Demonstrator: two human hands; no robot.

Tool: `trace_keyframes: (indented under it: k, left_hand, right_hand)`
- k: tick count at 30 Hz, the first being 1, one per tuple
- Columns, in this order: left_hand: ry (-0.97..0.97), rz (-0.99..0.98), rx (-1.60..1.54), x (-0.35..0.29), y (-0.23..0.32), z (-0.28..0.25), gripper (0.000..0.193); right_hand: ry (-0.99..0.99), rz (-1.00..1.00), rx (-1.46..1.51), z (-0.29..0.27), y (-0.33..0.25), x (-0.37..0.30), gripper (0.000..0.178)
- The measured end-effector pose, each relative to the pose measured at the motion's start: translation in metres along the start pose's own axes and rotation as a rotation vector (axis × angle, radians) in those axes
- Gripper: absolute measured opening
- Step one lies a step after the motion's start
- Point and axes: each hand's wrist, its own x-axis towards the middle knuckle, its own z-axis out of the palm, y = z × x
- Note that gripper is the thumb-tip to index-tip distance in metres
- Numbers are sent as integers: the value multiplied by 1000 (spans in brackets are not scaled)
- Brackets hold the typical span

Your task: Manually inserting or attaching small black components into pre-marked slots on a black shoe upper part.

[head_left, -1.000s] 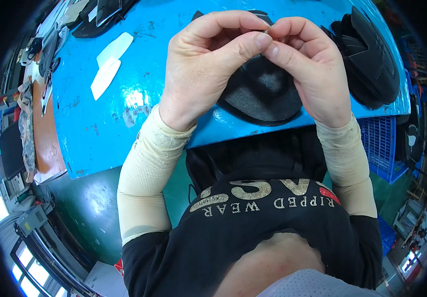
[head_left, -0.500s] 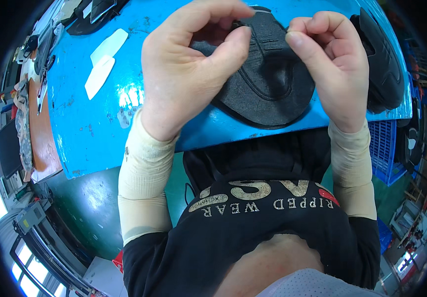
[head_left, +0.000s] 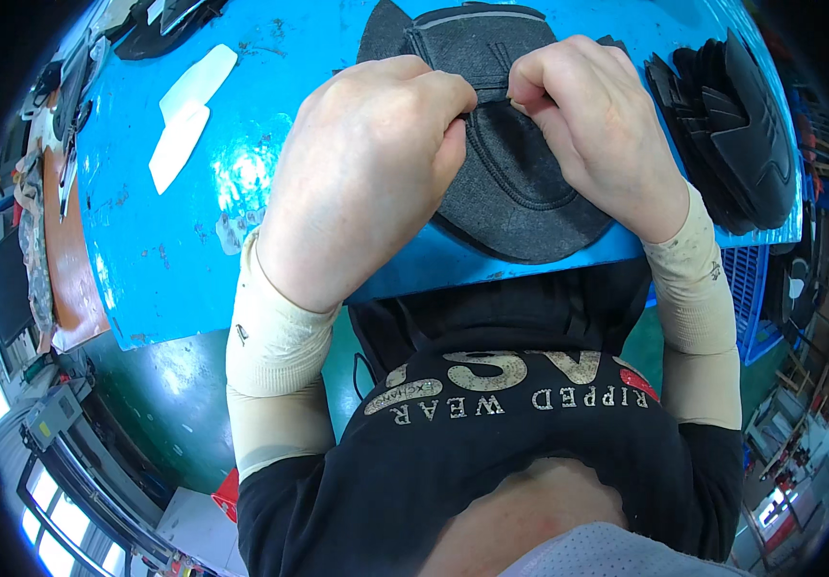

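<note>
A dark grey stitched fabric piece [head_left: 515,183], shaped like a shoe upper, lies on the blue table [head_left: 270,106] at its near edge. My left hand [head_left: 366,173] is curled over the piece's left side, thumb and fingers pinching its seam near the middle. My right hand [head_left: 597,125] pinches the same seam from the right, fingertips almost meeting the left ones. Both wrists wear beige sleeves. The part of the fabric under my hands is hidden.
A stack of black cut fabric pieces [head_left: 741,125] lies at the table's right end. Two white flat pieces [head_left: 188,115] rest at the left. More dark pieces [head_left: 160,29] sit at the far left corner. A blue crate [head_left: 755,288] stands below right.
Both hands have come down from a raised pinch onto the fabric piece and now grip its central seam; the piece lies flatter on the table.
</note>
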Motion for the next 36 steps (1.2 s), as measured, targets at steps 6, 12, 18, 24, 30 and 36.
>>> trace_keyframes:
  k: [6, 12, 18, 24, 30, 36]
  left_hand:
    - [2, -10, 18, -1, 1, 1, 14]
    - [-13, -31, 56, 1, 7, 1, 16]
    - [-67, 0, 185, -4, 14, 3, 21]
    - [-33, 32, 292, -4, 17, 6, 23]
    - [-10, 41, 307, -6, 12, 10, 23]
    - [-24, 56, 345, -5, 17, 10, 20]
  right_hand:
    - [-34, -67, -9, -1, 1, 3, 19]
    - [-89, -34, -94, -6, -8, 12, 13]
    - [-134, 33, -111, -7, -11, 13, 12]
    - [186, 254, 5, -9, -4, -17, 20]
    - [75, 111, -104, 1, -13, -11, 27]
    - [133, 68, -252, 12, -20, -23, 23]
